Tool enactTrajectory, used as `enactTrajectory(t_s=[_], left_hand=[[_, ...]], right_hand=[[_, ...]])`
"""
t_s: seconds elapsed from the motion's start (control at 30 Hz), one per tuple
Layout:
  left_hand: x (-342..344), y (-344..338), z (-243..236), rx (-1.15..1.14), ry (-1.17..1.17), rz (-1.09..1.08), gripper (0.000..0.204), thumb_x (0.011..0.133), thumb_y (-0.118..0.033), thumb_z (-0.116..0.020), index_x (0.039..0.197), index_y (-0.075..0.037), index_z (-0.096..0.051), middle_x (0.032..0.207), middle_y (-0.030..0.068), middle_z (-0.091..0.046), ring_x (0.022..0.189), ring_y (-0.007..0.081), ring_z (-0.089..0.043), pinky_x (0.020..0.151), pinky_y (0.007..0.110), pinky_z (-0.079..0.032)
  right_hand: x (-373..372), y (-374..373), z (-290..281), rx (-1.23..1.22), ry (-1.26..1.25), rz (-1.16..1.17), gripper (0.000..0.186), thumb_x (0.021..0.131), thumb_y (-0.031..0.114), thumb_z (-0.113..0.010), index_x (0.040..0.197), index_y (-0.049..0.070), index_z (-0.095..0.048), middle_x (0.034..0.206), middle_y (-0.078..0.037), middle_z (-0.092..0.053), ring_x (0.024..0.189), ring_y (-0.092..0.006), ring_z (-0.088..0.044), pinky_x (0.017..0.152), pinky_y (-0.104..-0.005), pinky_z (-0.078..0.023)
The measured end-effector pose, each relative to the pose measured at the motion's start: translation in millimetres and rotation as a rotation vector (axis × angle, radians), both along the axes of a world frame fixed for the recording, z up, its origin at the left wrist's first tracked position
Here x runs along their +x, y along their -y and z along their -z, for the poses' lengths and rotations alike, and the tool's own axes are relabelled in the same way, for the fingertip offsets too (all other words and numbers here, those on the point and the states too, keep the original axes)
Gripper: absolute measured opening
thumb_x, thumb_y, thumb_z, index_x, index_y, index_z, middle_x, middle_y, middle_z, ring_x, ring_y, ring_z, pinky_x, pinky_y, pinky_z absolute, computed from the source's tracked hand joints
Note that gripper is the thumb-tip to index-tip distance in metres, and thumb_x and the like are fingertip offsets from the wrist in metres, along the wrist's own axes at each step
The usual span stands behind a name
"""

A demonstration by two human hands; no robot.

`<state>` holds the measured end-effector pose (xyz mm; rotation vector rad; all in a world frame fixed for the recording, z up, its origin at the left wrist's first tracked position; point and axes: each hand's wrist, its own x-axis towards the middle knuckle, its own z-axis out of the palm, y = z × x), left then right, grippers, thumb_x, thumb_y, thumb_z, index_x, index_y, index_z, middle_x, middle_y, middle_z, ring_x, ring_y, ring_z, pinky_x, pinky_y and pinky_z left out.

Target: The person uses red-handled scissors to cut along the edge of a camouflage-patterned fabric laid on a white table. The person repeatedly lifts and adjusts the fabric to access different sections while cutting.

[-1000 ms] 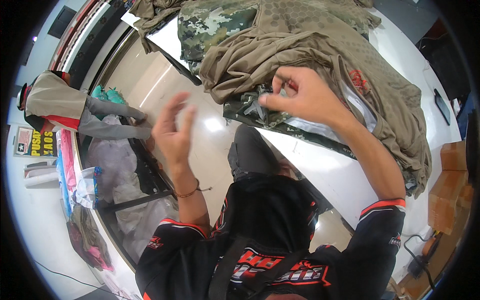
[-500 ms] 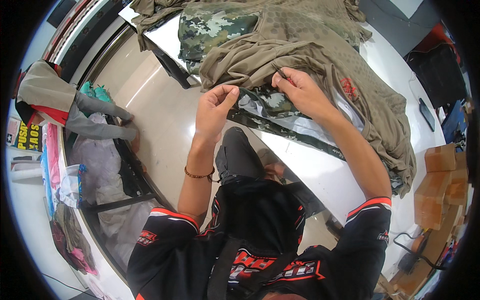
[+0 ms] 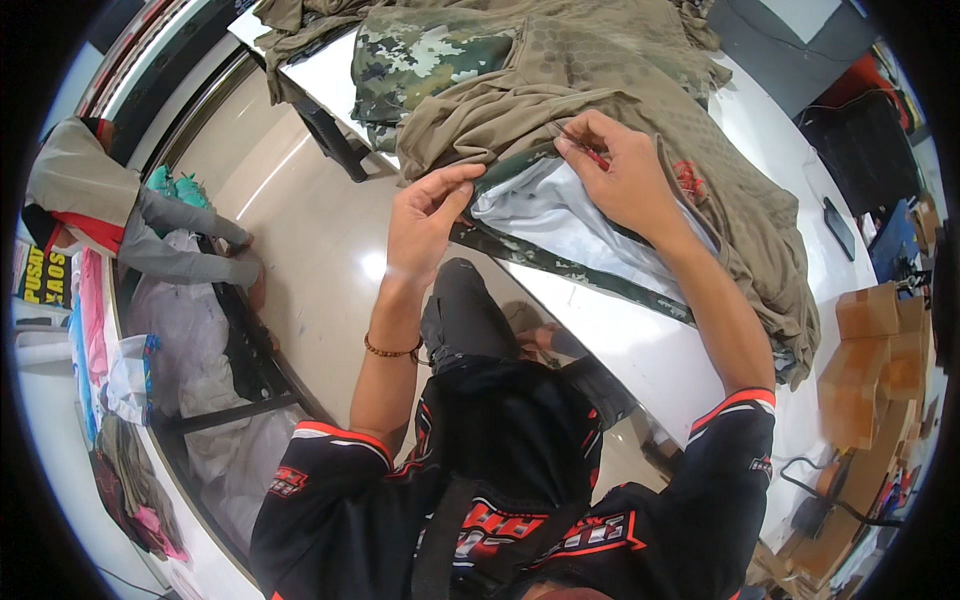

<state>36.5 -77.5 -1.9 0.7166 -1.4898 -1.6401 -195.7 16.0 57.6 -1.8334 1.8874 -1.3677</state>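
Observation:
My left hand (image 3: 435,210) pinches the edge of a camouflage garment (image 3: 600,280) between thumb and fingers. The garment is turned open, baring its white inner side (image 3: 560,215). Over that fabric, my right hand (image 3: 622,178) is closed around a small pointed tool (image 3: 600,158) with a red part, perhaps thread snips; the fingers hide most of it. Its thin tip points up and left, close to the garment's dark upper edge. Bunched behind both hands lies a tan-brown patterned shirt (image 3: 720,150) with a red patch (image 3: 689,180).
More camouflage cloth (image 3: 430,65) is heaped on the white table (image 3: 650,350). A phone (image 3: 839,228) lies at the table's right side, near cardboard boxes (image 3: 860,390). At far left, another person (image 3: 90,190) bends over a bin of pale plastic (image 3: 200,350).
The camouflage edge has been turned back, so more white inner side shows. My right hand has shifted slightly right; my left hand keeps its pinch. The whole view has drifted a little.

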Motion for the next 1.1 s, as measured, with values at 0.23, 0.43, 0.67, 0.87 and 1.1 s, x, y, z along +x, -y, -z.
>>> enactTrajectory(t_s=[0.23,0.43,0.67,0.87,1.1], left_hand=[[10.7,9.6,9.0,-0.209,0.018,0.032,0.025,0.098,0.006,-0.061,0.116,0.0,-0.078,0.1,-0.0011,-0.072,0.086,0.0053,-0.061,0.074,0.021,-0.047],[25.5,21.0,16.1,-0.191,0.112,0.003,0.021,0.084,0.009,-0.073,0.102,-0.001,-0.071,0.093,-0.0023,-0.065,0.08,0.0047,-0.058,0.073,0.021,-0.046],[8.0,21.0,3.1,-0.273,0.089,-0.021,0.03,0.089,0.013,-0.068,0.117,0.003,-0.071,0.094,-0.0031,-0.064,0.087,0.0053,-0.059,0.08,0.019,-0.046],[12.6,43.5,18.4,-0.353,0.127,0.041,0.018,0.1,0.0,-0.07,0.117,0.005,-0.072,0.101,0.0014,-0.07,0.091,0.0074,-0.062,0.085,0.022,-0.048],[3.1,60.0,18.1,-0.302,0.123,-0.04,0.015,0.106,-0.011,-0.063,0.114,0.0,-0.069,0.093,0.0005,-0.068,0.083,0.0075,-0.063,0.074,0.025,-0.051]], right_hand=[[-18.9,-28.4,-57.8,0.057,0.205,-0.025,0.022,0.106,0.025,-0.066,0.107,0.004,-0.07,0.071,0.002,-0.062,0.065,-0.0036,-0.052,0.059,-0.0235,-0.04],[-40.5,-87.5,-72.1,0.1,-0.03,0.085,0.029,0.106,0.033,-0.065,0.107,0.004,-0.067,0.068,0.003,-0.053,0.063,-0.0057,-0.043,0.057,-0.0267,-0.035],[-77.8,-194.2,-68.2,0.417,-0.022,0.307,0.035,0.108,0.03,-0.062,0.091,0.002,-0.071,0.066,0.005,-0.046,0.063,-0.0061,-0.035,0.056,-0.0284,-0.028],[-67.7,-270.6,-78.5,0.831,-0.152,0.38,0.017,0.082,0.016,-0.084,0.092,0.005,-0.075,0.063,-0.001,-0.049,0.059,-0.0108,-0.04,0.057,-0.0289,-0.034],[-87.2,-324.2,-42.3,0.83,-0.264,0.769,0.026,0.081,0.021,-0.077,0.103,0.009,-0.071,0.072,-0.015,-0.061,0.069,-0.0281,-0.06,0.066,-0.0403,-0.046]])
